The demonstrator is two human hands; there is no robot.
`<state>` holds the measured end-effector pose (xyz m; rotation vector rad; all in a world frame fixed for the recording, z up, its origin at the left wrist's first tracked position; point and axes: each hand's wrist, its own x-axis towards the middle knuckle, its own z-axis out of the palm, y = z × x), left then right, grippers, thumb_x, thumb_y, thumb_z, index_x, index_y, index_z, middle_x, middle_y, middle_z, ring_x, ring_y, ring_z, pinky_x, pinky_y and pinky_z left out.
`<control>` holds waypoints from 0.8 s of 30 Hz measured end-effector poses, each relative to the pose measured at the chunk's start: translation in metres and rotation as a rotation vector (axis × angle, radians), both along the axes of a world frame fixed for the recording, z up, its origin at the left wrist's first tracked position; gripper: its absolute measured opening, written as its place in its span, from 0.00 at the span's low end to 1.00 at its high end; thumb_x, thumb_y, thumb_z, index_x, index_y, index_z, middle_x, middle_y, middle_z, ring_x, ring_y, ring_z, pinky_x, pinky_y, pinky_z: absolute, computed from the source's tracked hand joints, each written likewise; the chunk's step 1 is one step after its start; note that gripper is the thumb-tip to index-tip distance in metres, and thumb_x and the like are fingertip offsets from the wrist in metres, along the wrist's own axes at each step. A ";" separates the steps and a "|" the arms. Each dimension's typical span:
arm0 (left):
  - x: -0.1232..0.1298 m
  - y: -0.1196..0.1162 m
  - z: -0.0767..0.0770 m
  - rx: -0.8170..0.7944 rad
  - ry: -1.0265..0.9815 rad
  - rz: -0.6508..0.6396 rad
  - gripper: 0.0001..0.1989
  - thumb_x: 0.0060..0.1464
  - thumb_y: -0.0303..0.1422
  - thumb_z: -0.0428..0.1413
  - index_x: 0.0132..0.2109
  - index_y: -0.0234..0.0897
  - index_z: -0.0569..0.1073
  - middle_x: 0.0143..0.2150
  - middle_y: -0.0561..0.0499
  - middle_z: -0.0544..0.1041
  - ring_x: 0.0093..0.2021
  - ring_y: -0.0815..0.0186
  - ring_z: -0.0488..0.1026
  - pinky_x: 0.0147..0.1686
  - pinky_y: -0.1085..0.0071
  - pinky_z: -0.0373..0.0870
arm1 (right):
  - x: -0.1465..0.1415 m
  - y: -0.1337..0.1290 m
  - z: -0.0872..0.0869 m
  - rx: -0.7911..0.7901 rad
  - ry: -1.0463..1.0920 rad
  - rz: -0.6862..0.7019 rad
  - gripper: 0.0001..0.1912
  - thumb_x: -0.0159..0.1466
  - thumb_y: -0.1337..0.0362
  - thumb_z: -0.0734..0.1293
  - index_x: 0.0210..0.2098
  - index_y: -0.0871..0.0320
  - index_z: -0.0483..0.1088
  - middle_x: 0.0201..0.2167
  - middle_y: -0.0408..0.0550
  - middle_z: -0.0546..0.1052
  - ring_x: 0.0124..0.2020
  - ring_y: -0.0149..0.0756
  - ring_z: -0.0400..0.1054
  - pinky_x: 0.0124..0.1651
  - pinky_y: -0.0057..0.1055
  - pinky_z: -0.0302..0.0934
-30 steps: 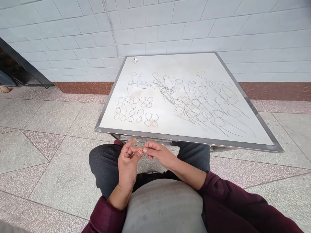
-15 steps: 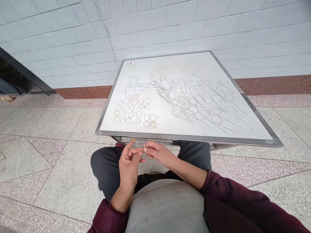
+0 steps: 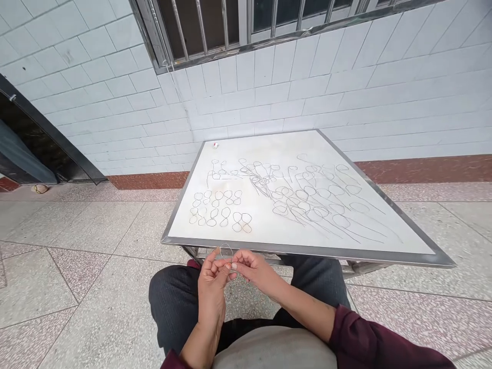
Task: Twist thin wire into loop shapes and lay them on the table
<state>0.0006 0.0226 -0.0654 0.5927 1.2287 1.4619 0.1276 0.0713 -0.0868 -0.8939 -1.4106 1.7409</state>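
Head view: our left hand (image 3: 213, 287) and right hand (image 3: 255, 269) are narrowed to pinches, both holding a wire (image 3: 232, 250) by the near edge of the table (image 3: 269, 143), one loop clear of our grip. Figure-eights (image 3: 237, 222) lie in rows near left; looped wires (image 3: 303, 210) with long tails overlap to the right. At the far left corner sits a small white thing (image 3: 216, 145); beyond, a barred window (image 3: 249, 20).

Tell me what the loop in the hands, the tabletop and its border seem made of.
Loop: probably thin metal wire, being slender and holding its curve; finish too fine to judge.
Tabletop: smooth, white, perhaps laminate or painted board; no grain shows, only faint stains.
Border: likely metal, grey with a dull sheen.
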 end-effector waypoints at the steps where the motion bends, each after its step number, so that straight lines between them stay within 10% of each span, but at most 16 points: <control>1: 0.001 0.002 0.000 0.008 0.005 -0.016 0.29 0.45 0.34 0.65 0.55 0.38 0.68 0.40 0.49 0.78 0.37 0.68 0.75 0.38 0.70 0.72 | 0.001 0.001 0.001 -0.007 0.004 -0.009 0.16 0.58 0.50 0.67 0.31 0.56 0.64 0.23 0.39 0.67 0.21 0.27 0.54 0.24 0.26 0.48; 12: -0.049 0.002 -0.007 0.003 0.226 -0.031 0.32 0.44 0.39 0.64 0.56 0.35 0.69 0.46 0.41 0.77 0.45 0.58 0.74 0.45 0.62 0.70 | 0.032 0.069 0.007 0.148 -0.303 -0.322 0.06 0.58 0.60 0.65 0.31 0.56 0.67 0.25 0.38 0.66 0.24 0.27 0.58 0.27 0.25 0.54; 19: -0.158 -0.012 -0.059 -0.094 1.308 0.258 0.25 0.53 0.44 0.50 0.52 0.34 0.72 0.47 0.40 0.78 0.51 0.49 0.70 0.55 0.51 0.61 | 0.053 0.151 0.015 0.079 -0.476 -0.446 0.02 0.60 0.67 0.65 0.30 0.57 0.67 0.29 0.42 0.71 0.25 0.28 0.63 0.24 0.24 0.58; 24: -0.177 -0.025 -0.099 -0.124 1.743 0.251 0.23 0.57 0.41 0.44 0.51 0.32 0.73 0.48 0.38 0.76 0.49 0.49 0.71 0.47 0.55 0.66 | 0.051 0.184 0.006 -0.032 -0.561 -0.420 0.08 0.66 0.64 0.64 0.42 0.60 0.69 0.39 0.48 0.74 0.34 0.32 0.70 0.35 0.31 0.67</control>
